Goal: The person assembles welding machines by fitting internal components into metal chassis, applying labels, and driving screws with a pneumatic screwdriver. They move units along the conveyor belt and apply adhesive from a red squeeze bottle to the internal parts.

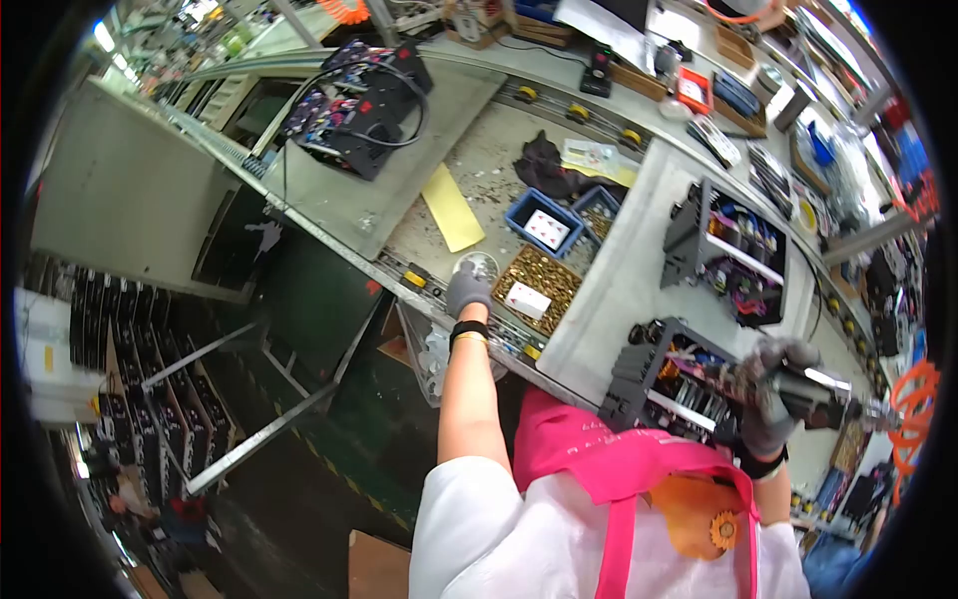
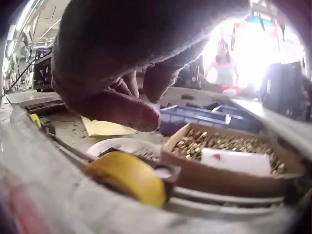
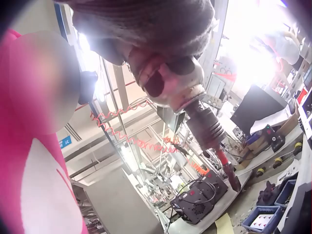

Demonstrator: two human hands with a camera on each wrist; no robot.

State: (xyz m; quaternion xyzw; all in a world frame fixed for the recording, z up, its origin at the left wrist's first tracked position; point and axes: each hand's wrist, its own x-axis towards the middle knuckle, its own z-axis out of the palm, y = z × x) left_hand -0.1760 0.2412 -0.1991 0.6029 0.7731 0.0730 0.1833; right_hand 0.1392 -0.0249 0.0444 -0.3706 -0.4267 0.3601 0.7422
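My gloved left hand (image 1: 469, 288) is over the near side of a round white dish (image 1: 483, 265) of small parts. In the left wrist view its fingers (image 2: 161, 80) are bent above the dish, with a gap to the thumb; nothing shows between them. Right beside the dish is a cardboard box (image 2: 229, 179) full of brass-coloured screws, with a white card (image 1: 527, 299) lying on them. My gloved right hand (image 1: 768, 394) grips a pneumatic screwdriver (image 3: 204, 124) whose bit points away from the palm. Below that hand in the head view sits an open dark computer case (image 1: 639, 374) with wiring inside.
Another open case (image 1: 733, 250) stands farther back on the grey board. Blue bins (image 1: 545, 222) and a dark cloth (image 1: 549, 165) lie behind the screw box. A yellow paper (image 1: 452, 208) is to the left. An orange coiled hose (image 1: 910, 414) hangs at right.
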